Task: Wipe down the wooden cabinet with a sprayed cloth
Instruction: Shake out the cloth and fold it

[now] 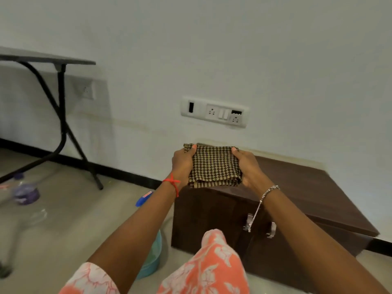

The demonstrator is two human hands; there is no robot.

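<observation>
A folded brown-and-cream checked cloth (214, 165) is held up above the left end of a low dark wooden cabinet (307, 194) that stands against the wall. My left hand (182, 164) grips the cloth's left edge and my right hand (249, 166) grips its right edge, thumbs on top. The cabinet has two metal handles (259, 225) on its front doors. A blue object with a red label (144, 198), possibly the spray bottle, lies on the floor just left of the cabinet, partly hidden behind my left forearm.
A folding table with black legs (61, 115) stands at the left. Clear plastic bottles (26, 193) lie on the floor under it. A teal bucket (153, 257) sits by my knee. A white switch and socket panel (214, 112) is on the wall above the cabinet.
</observation>
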